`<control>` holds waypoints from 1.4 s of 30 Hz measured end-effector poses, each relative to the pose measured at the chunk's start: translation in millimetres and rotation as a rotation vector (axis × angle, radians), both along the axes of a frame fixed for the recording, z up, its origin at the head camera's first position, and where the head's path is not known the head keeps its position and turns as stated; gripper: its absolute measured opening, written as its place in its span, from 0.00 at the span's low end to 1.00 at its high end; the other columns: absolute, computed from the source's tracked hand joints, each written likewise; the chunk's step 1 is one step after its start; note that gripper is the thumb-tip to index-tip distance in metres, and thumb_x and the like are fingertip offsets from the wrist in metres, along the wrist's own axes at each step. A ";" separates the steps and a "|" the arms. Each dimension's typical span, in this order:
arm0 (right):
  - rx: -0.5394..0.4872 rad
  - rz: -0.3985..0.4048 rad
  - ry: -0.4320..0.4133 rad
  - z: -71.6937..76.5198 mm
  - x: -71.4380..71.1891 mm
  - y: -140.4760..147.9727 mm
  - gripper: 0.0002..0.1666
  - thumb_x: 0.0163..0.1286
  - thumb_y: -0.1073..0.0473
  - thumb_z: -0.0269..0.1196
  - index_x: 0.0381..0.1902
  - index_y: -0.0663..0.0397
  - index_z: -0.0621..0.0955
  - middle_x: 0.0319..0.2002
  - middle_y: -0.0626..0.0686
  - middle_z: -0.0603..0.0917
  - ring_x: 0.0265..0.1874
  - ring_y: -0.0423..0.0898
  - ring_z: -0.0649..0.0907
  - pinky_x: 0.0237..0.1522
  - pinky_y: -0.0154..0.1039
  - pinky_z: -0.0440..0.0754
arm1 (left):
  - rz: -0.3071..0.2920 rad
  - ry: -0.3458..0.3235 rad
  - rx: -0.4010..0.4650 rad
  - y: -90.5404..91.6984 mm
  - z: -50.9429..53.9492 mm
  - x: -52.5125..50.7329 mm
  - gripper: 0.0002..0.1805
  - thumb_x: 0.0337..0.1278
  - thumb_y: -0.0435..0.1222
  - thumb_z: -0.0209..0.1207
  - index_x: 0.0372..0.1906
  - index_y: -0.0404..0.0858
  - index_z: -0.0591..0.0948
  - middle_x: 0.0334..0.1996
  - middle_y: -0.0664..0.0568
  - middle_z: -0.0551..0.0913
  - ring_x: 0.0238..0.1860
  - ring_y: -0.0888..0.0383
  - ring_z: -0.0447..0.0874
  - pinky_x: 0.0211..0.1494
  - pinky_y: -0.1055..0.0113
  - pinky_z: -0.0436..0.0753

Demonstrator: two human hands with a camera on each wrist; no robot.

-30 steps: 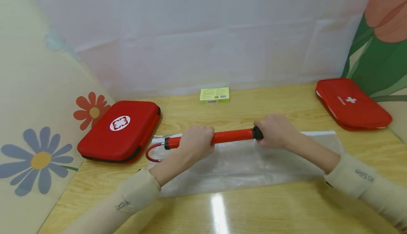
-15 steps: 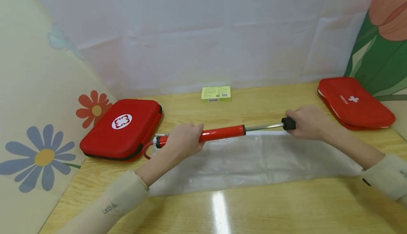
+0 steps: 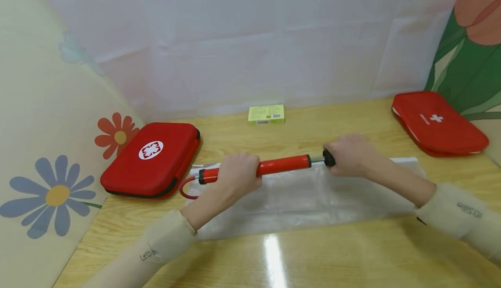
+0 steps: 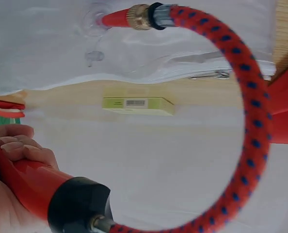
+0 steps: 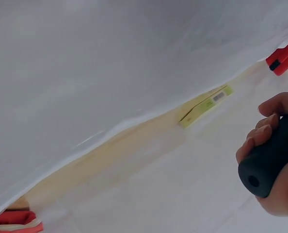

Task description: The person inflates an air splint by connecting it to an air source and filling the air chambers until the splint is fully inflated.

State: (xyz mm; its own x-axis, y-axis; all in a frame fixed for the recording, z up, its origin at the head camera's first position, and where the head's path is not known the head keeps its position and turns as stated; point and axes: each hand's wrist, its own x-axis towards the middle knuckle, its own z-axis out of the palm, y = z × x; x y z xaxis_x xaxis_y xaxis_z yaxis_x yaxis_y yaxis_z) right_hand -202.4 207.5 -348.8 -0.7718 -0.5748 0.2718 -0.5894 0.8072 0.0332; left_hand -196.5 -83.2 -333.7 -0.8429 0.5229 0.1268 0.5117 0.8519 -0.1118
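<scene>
A red hand pump [image 3: 285, 164] lies nearly level across the middle of the head view. My left hand [image 3: 239, 174] grips its barrel, and my right hand [image 3: 346, 155] holds the black handle [image 5: 267, 160] at the right end. A short length of metal rod [image 3: 318, 159] shows between barrel and handle. From the pump's left end curves a red hose with blue flecks [image 4: 253, 104]. Its brass fitting [image 4: 138, 17] meets a clear round valve on the translucent plastic bag [image 3: 289, 205]. That bag lies flat on the table beneath both hands.
A red hard case [image 3: 150, 159] with a white emblem stands at the left. At the right back lies a red first-aid pouch [image 3: 440, 122]. A small yellow-green box [image 3: 266, 114] sits near the back wall. The wooden table [image 3: 321, 257] extends toward the front.
My right hand first drew the handle out to the right, baring a long rod, then moved back left, so less rod shows now. The left hand keeps its grip, shifting slightly.
</scene>
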 end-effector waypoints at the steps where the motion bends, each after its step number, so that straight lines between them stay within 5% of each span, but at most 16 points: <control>1: -0.003 0.011 0.000 -0.3 -0.3 -3.1 0.13 0.42 0.57 0.68 0.19 0.50 0.73 0.14 0.45 0.69 0.15 0.43 0.68 0.17 0.40 0.66 | -0.001 -0.004 0.004 1.8 0.0 1.3 0.10 0.46 0.41 0.68 0.30 0.38 0.84 0.16 0.54 0.75 0.16 0.57 0.71 0.22 0.65 0.76; 10: -0.055 0.042 0.142 -11.5 4.1 -10.5 0.14 0.41 0.56 0.68 0.21 0.51 0.72 0.13 0.44 0.69 0.11 0.45 0.70 0.14 0.42 0.67 | -0.042 -0.042 -0.006 8.1 1.6 0.2 0.10 0.49 0.42 0.66 0.32 0.39 0.83 0.18 0.54 0.76 0.17 0.57 0.71 0.23 0.66 0.76; 17: -0.117 -0.018 0.197 -15.7 3.3 36.0 0.19 0.38 0.56 0.70 0.22 0.51 0.70 0.13 0.45 0.69 0.10 0.47 0.70 0.11 0.43 0.66 | -0.026 -0.041 -0.042 -15.2 -1.6 -11.7 0.10 0.51 0.42 0.65 0.32 0.39 0.81 0.18 0.55 0.75 0.16 0.58 0.71 0.22 0.66 0.76; 21: -0.067 -0.083 0.197 -15.3 4.2 49.8 0.19 0.37 0.54 0.70 0.21 0.52 0.71 0.12 0.46 0.69 0.10 0.47 0.70 0.11 0.44 0.66 | -0.019 -0.029 -0.037 -23.2 -3.5 -14.4 0.09 0.49 0.41 0.65 0.29 0.39 0.80 0.16 0.54 0.73 0.16 0.57 0.70 0.21 0.66 0.75; 27: 0.024 -0.174 0.090 -11.7 5.1 24.7 0.17 0.38 0.49 0.69 0.21 0.50 0.74 0.12 0.47 0.71 0.11 0.48 0.71 0.12 0.46 0.67 | 0.030 -0.072 -0.004 -13.1 0.0 -9.8 0.09 0.46 0.40 0.66 0.29 0.38 0.83 0.17 0.54 0.75 0.17 0.56 0.72 0.22 0.65 0.75; 33: 0.016 -0.135 0.043 -2.4 3.5 -7.3 0.14 0.41 0.52 0.68 0.22 0.50 0.75 0.13 0.47 0.69 0.12 0.46 0.69 0.13 0.42 0.66 | 0.070 -0.062 0.025 -6.1 2.8 -5.8 0.08 0.45 0.39 0.66 0.25 0.39 0.80 0.14 0.54 0.73 0.16 0.56 0.71 0.19 0.66 0.72; 42: 0.014 -0.070 0.059 -6.0 0.9 -32.7 0.14 0.43 0.53 0.67 0.21 0.51 0.73 0.12 0.45 0.68 0.12 0.44 0.68 0.13 0.39 0.65 | -0.003 -0.024 -0.005 3.9 3.2 -4.9 0.10 0.46 0.42 0.67 0.27 0.38 0.83 0.15 0.54 0.74 0.16 0.57 0.71 0.20 0.66 0.74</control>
